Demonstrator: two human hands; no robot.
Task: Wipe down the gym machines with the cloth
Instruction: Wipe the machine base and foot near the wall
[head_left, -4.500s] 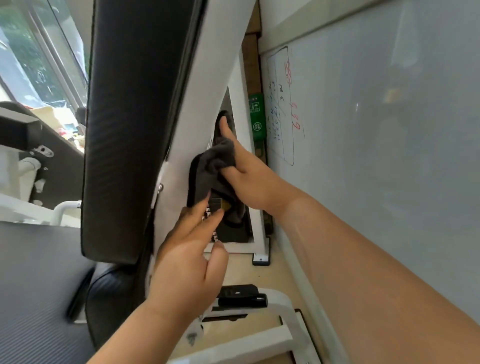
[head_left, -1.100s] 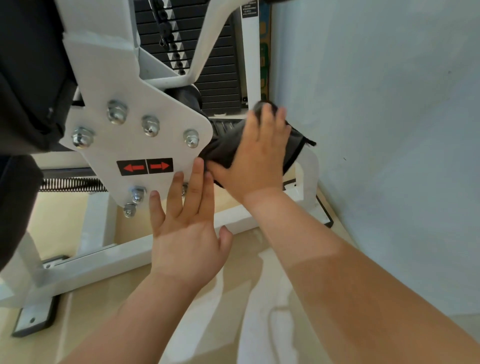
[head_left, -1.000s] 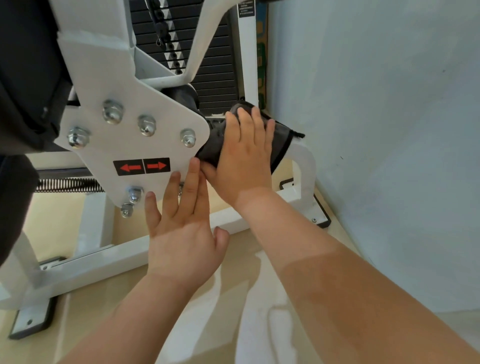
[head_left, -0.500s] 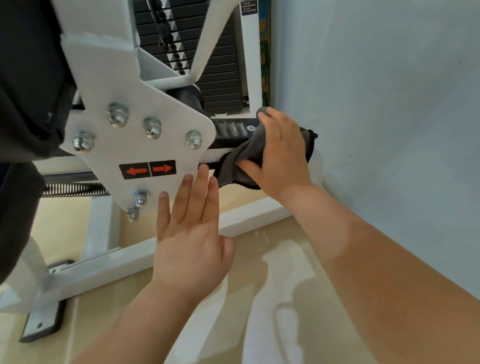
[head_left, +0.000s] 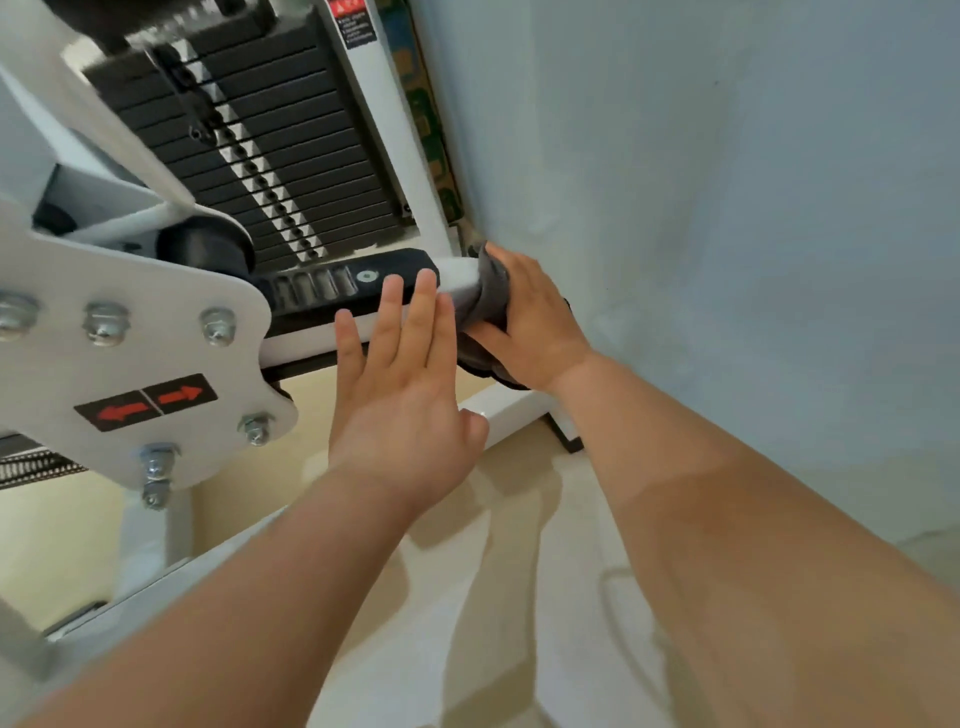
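The right hand (head_left: 530, 327) is curled round a dark grey cloth (head_left: 485, 299). It squeezes the cloth around the far end of a white horizontal bar (head_left: 456, 274) on the gym machine, just beside a pale wall (head_left: 727, 182). The left hand (head_left: 405, 395) is flat and holds nothing. Its straight fingers lie across the same bar, just beside the cloth, with the fingertips over a black ribbed plate (head_left: 322, 286) on the bar's top. Whether that hand presses on the bar or only hangs in front of it cannot be told.

The step in hand looks like wiping the bar's end. To do it well, the cloth should probably stay wrapped all the way round, sliding along the bar with a twist so the underside and the wall-facing side get cleaned too. The gap to the wall is tight, so short strokes would spare the knuckles. The left hand likely serves best steadying the frame, out of the cloth's path. The ribbed plate's grooves may need a folded edge of cloth pushed into them.

Behind the bar rises a black weight stack (head_left: 270, 130). At the left edge, a white bolted bracket (head_left: 130, 343) carries a label of two red arrows (head_left: 145, 402). A white base rail (head_left: 501, 410) runs below the hands, on a beige floor (head_left: 519, 597).

No container of any kind shows here, so there are no contents to report.
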